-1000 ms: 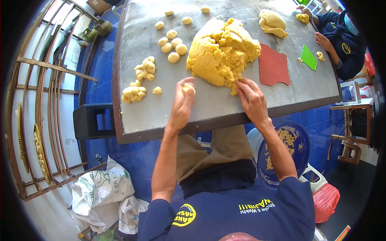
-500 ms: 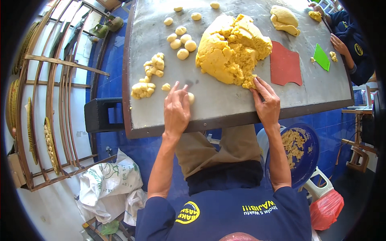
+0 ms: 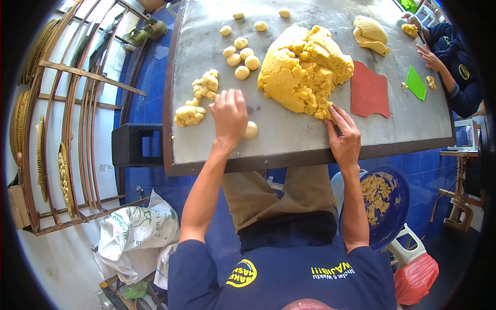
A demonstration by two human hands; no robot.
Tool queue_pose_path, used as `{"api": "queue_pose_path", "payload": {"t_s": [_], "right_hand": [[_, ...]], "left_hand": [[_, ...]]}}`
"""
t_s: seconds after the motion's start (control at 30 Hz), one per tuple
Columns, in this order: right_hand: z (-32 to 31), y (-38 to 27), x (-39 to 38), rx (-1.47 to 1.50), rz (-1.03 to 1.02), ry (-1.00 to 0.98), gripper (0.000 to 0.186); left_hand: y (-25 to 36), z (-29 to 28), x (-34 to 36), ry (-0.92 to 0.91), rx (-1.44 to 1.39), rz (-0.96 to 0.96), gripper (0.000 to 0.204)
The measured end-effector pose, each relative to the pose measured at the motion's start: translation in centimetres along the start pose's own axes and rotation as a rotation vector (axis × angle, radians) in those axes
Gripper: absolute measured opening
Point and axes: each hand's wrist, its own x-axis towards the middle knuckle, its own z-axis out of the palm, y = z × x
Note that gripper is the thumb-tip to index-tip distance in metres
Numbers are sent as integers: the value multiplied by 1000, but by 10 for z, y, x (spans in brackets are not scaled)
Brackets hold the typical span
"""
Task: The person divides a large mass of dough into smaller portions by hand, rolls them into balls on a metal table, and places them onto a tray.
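My left hand (image 3: 230,114) is over the table with its fingers curled, beside a cluster of small pale dough pieces (image 3: 189,114). Whatever lies under its fingertips is hidden. One smooth dough ball (image 3: 250,130) rests just right of that wrist. A big mound of crumbly yellow paste (image 3: 289,67) sits mid-table. At the mound's near tip, my right hand (image 3: 345,137) has its fingers together and pinches the loose paste. More dough pieces (image 3: 206,82) and several rolled dough balls (image 3: 242,72) lie to the left and beyond.
The metal table (image 3: 289,139) has a dark edge. Right of the mound lie a red sheet (image 3: 370,89), a green scraper (image 3: 415,82) and a pale dough lump (image 3: 370,35). A co-worker's hand (image 3: 430,57) rests at the far right. Below stands a blue basin (image 3: 398,206).
My left hand has moved forward and left, away from the rolled ball, and its fingers have curled. A small dough piece beside it is now hidden. My right hand stays at the mound's tip.
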Motion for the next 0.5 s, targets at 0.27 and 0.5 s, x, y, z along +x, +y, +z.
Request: {"api": "queue_pose_path", "payload": {"t_s": [0.27,0.5], "right_hand": [[1,-1,0,-6,-9,1,34],[-1,2,-3,3,-30,29,32]], "left_hand": [[13,-68,-54,-185,-345,-18,33],[43,-82,-28,39,-826,-187,19]]}}
